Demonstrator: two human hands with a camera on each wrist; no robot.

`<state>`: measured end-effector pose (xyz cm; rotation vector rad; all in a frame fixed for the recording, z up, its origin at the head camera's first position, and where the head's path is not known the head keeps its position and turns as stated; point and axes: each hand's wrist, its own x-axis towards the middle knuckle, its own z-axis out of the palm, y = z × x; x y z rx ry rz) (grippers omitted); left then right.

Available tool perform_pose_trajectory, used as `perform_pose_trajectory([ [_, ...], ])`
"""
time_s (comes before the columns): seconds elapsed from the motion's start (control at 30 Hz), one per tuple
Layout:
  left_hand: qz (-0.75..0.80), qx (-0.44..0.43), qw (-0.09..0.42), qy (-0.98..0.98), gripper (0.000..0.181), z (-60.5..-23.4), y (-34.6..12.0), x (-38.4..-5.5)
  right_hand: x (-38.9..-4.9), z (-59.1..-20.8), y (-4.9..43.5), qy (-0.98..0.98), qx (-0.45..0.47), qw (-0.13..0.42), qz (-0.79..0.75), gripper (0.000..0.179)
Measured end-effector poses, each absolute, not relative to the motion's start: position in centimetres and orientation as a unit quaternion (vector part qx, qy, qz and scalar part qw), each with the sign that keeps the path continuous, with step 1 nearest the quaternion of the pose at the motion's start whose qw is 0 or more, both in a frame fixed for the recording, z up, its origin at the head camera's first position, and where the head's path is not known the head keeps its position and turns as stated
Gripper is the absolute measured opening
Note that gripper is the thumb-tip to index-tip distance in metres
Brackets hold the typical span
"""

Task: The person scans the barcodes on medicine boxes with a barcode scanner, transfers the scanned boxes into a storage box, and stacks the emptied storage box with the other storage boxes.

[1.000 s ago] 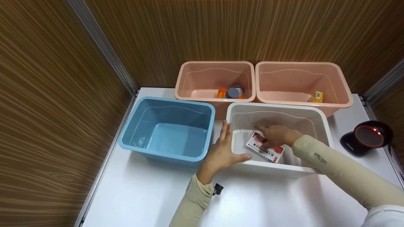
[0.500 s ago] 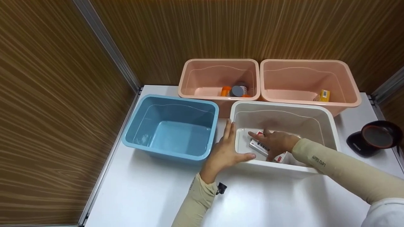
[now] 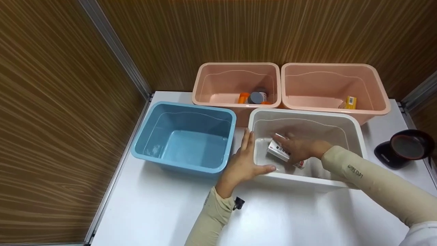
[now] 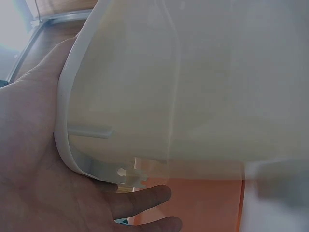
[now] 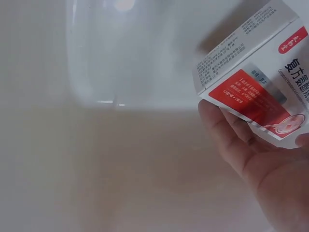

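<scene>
My left hand (image 3: pixel 239 167) rests at the left front corner of the white bin (image 3: pixel 307 179), thumb spread over the front rim and fingers straight along the side. In the left wrist view, that hand (image 4: pixel 38 164) lies against the outside of the bin's rim. Inside the bin, my right hand (image 3: pixel 302 149) grips a white and red medicine box (image 3: pixel 278 152), partly covering it. The right wrist view shows the box (image 5: pixel 256 72) tilted, with fingers under one edge and only a bit of the thumb in sight at the right.
A blue bin (image 3: pixel 191 118) stands left. Behind are two pink bins: the left one (image 3: pixel 218 83) holds orange items and a grey-capped bottle (image 3: pixel 255 98), the right one (image 3: pixel 314 85) a yellow box (image 3: pixel 350 102). A black scanner-like device (image 3: pixel 408 148) stands far right.
The right hand has gone from touching the flat-lying medicine box to gripping it, and the box is now tilted and shifted slightly. The left hand keeps its place on the white bin.
</scene>
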<state>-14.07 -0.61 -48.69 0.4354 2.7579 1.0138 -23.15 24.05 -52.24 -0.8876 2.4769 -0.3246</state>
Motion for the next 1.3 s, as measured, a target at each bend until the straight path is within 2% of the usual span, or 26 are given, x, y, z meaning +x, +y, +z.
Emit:
perform_pose_trajectory([
  [0.23,0.338,0.148,0.088,0.925,0.129,-48.6,-0.5,-14.1,-22.7,-49.9,24.5,0.904,-0.311,0.251,-0.154,0.114],
  [0.53,0.339,0.146,0.093,0.925,0.129,-48.6,-0.5,-14.1,-22.1,-46.1,24.9,0.909,-0.299,0.229,-0.179,0.110],
  [0.77,0.349,0.153,0.093,0.920,0.131,-48.8,-0.6,-14.2,-21.5,-43.4,25.4,0.910,-0.318,0.188,-0.187,0.103],
  [0.97,0.349,0.157,0.093,0.919,0.131,-48.7,-0.5,-14.2,-20.9,-40.8,26.4,0.902,-0.312,0.189,-0.229,0.100],
  [1.3,0.348,0.150,0.091,0.921,0.127,-48.6,-0.4,-14.1,-21.0,-39.4,27.9,0.877,-0.308,0.190,-0.316,0.081],
])
